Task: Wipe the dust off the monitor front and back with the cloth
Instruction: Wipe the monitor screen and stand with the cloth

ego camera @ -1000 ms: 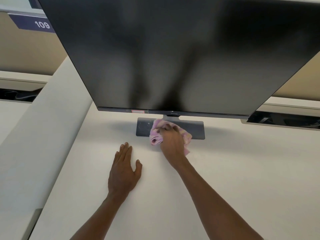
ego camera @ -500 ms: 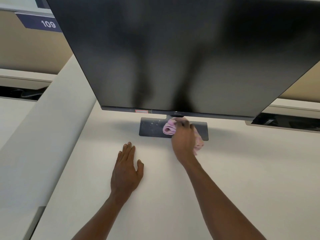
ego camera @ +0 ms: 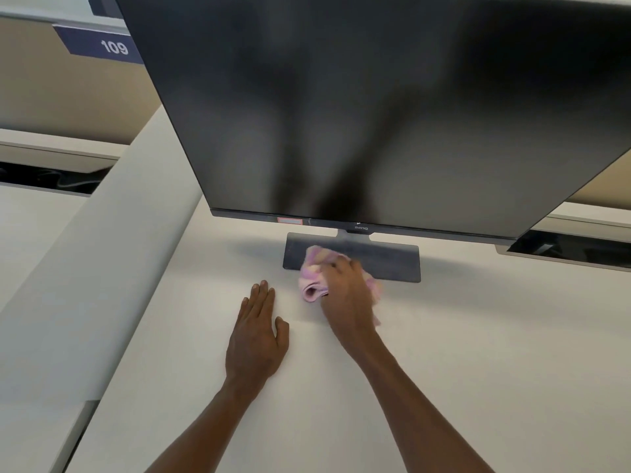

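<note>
A large black monitor (ego camera: pixel 375 107) fills the upper part of the view, its dark screen facing me. Its flat grey base (ego camera: pixel 392 259) rests on the white desk (ego camera: pixel 478 353) under the lower bezel. My right hand (ego camera: pixel 346 295) grips a bunched pink cloth (ego camera: pixel 312 274) and presses it on the left front part of the base, the cloth hanging over the front edge onto the desk. My left hand (ego camera: pixel 257 332) lies flat on the desk to the left, fingers together, holding nothing. The monitor's back is hidden.
A white partition (ego camera: pixel 85 268) runs diagonally along the desk's left side. A blue sign reading 109 (ego camera: pixel 106 46) hangs at upper left. Open cable slots show at the left (ego camera: pixel 51 180) and at the right (ego camera: pixel 573 250).
My right hand slid the cloth right across the base, then back left and toward the front edge. The left hand stayed flat. The view shifted slightly.
</note>
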